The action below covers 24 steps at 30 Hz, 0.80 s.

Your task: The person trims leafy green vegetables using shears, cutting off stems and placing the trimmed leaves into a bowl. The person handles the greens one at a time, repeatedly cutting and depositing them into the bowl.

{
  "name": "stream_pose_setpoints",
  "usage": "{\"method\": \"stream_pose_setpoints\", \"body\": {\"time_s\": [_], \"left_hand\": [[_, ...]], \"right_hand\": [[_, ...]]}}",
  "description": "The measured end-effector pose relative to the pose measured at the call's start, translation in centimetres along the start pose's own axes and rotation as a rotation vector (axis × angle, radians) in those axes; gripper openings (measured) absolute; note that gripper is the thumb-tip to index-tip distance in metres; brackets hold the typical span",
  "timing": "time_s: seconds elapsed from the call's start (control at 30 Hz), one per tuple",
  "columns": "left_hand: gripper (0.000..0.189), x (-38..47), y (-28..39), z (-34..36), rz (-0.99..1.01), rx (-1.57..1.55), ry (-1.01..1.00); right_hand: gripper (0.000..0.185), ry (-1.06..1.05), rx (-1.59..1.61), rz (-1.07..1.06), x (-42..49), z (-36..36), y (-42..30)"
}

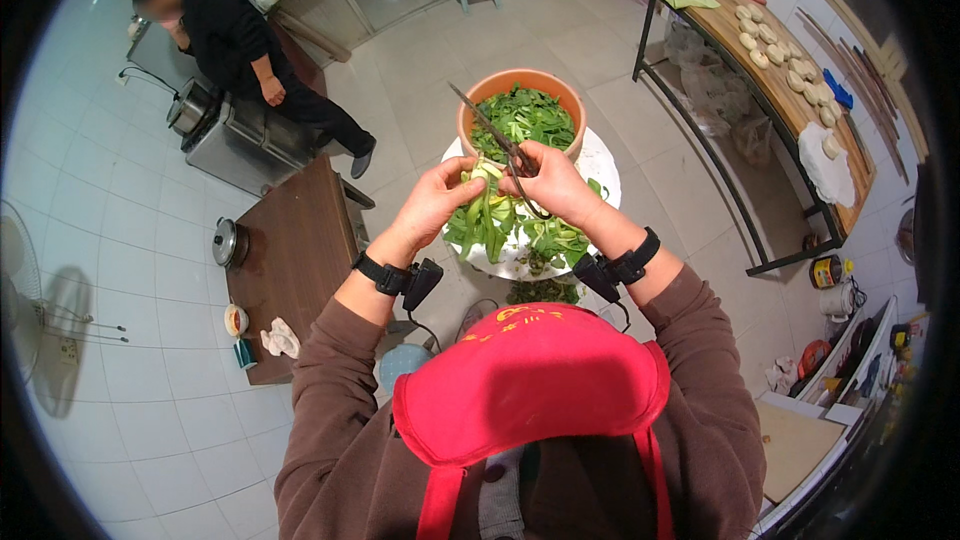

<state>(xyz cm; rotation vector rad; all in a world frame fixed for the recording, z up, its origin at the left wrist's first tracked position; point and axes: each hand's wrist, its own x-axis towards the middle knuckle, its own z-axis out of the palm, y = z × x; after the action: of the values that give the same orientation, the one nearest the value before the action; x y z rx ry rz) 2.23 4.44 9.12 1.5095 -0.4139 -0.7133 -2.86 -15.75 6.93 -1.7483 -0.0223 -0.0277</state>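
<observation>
My left hand (431, 199) grips a leafy green vegetable (486, 221) near its pale root end, the leaves hanging down. In my right hand (559, 180) is a pair of dark metal scissors (480, 114), its blades pointing up and to the left across the basin; the right fingertips are close to the root end, but contact is unclear. Just beyond both hands stands an orange-brown basin (580, 120) full of cut greens (529, 116). It rests on a round white tabletop (606, 169), where more loose leaves (559, 240) and scraps lie below my hands.
A person in dark clothes (232, 22) is by a metal cabinet with a pot (191, 106), at left. Nearer is a brown table (300, 240) with a lidded pot (229, 241). A wooden table (724, 4) with dough pieces (766, 34) stands right. Trimmings (544, 291) lie below the tabletop.
</observation>
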Motion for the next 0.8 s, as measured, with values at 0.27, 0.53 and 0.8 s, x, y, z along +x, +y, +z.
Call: {"method": "stream_pose_setpoints", "body": {"time_s": [0.27,0.53,0.8], "left_hand": [[0.029,0.7,-0.8,0.2,-0.179,-0.219,-0.108],[0.037,0.8,-1.4,-0.6,-0.257,-0.387,-0.171],[0.032,0.3,-1.6,-1.0,-0.127,-0.274,0.097]], "right_hand": [[0.019,-0.080,0.260,0.015,-0.1,0.1,-0.1],[0.017,-0.108,0.279,0.063,0.3,-0.3,-0.3],[0.020,-0.051,0.331,0.002,1.0,-0.8,-0.4]]}}
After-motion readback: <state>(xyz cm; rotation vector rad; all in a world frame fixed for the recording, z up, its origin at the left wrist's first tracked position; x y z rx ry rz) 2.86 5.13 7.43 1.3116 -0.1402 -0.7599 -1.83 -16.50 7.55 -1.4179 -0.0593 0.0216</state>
